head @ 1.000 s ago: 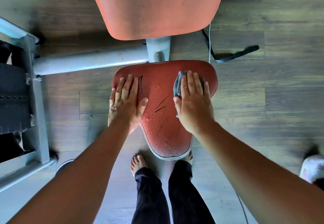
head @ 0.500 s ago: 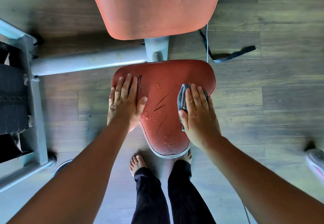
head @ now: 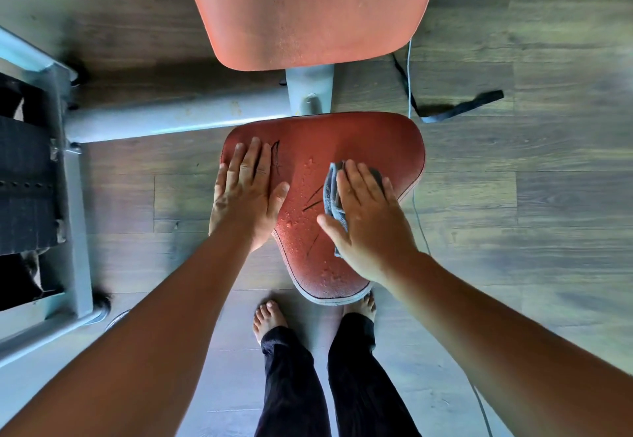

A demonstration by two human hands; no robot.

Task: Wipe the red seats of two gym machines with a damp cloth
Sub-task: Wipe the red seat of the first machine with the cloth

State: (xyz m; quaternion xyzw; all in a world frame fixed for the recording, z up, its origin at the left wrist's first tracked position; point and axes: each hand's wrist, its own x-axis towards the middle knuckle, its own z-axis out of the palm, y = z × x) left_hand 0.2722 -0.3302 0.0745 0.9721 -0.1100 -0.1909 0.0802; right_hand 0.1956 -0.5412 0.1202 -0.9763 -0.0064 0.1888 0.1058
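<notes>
A red seat (head: 359, 138) with dark cracks and water drops lies below me in the head view. My left hand (head: 245, 193) rests flat on the seat's left edge, fingers apart, holding nothing. My right hand (head: 368, 221) presses a folded grey cloth (head: 331, 193) onto the right middle of the seat; most of the cloth is hidden under the palm. Above the seat stands the red backrest pad (head: 308, 8).
A grey machine frame (head: 171, 118) runs left from the seat post to a black weight stack (head: 24, 179). A dark strap (head: 459, 108) and a thin cable (head: 409, 70) lie on the wood floor at right. My bare feet (head: 269, 316) stand under the seat's tip.
My right hand slid the cloth from the seat's upper right corner down and toward the middle. The left hand stayed put.
</notes>
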